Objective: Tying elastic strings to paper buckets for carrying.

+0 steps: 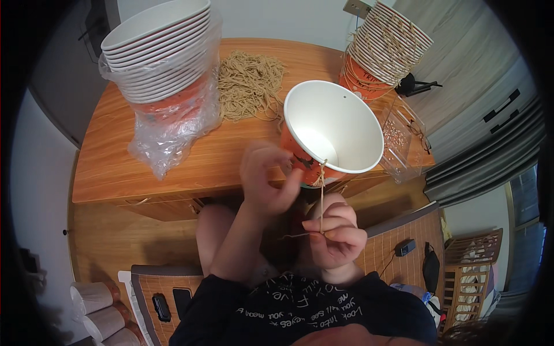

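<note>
A white-lined paper bucket [337, 124] with an orange printed outside stands tilted at the table's front edge. Tan cord [322, 199] runs from a knot at its near rim down to my right hand [337, 235], whose thumb and fingers pinch it. A loose cord end sticks out leftward from that pinch. My left hand [266, 179], slightly blurred, is beside the bucket's left wall with thumb and fingers apart and nothing seen in it. A second small hole shows in the bucket's far wall.
A tall stack of white-rimmed buckets [156, 63] in clear plastic stands at left, next to a heap of tan cord [251, 83]. At back right is a bucket stack [384, 52] draped with cords. A clear box [398, 141] of small pieces and glasses [416, 135] lie at right.
</note>
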Available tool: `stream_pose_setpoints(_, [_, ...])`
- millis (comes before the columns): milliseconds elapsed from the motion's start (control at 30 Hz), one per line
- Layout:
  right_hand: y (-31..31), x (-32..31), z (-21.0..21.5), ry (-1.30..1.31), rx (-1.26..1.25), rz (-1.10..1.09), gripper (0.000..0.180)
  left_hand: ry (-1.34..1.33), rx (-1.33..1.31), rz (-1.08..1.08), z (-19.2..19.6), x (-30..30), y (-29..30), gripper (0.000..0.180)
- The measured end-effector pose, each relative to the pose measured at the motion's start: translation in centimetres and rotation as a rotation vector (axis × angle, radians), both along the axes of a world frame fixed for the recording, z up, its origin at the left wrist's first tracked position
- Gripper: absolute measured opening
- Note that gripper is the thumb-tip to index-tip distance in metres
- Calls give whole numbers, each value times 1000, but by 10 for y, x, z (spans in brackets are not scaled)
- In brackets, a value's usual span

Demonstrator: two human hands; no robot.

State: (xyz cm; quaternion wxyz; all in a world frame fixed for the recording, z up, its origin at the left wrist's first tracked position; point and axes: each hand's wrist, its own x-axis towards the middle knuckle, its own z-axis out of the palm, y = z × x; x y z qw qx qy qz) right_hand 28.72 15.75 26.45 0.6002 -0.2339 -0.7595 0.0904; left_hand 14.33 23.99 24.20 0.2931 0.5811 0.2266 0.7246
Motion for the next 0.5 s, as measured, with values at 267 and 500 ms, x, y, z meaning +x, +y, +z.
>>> stream_pose_setpoints(267, [-12, -8, 39, -73, 46, 38, 20, 217, -1, 209, -9, 45, 15, 143])
stream_pose_setpoints(500, [2, 51, 71, 335, 290, -153, 19, 194, 99, 44, 8, 15, 16, 120])
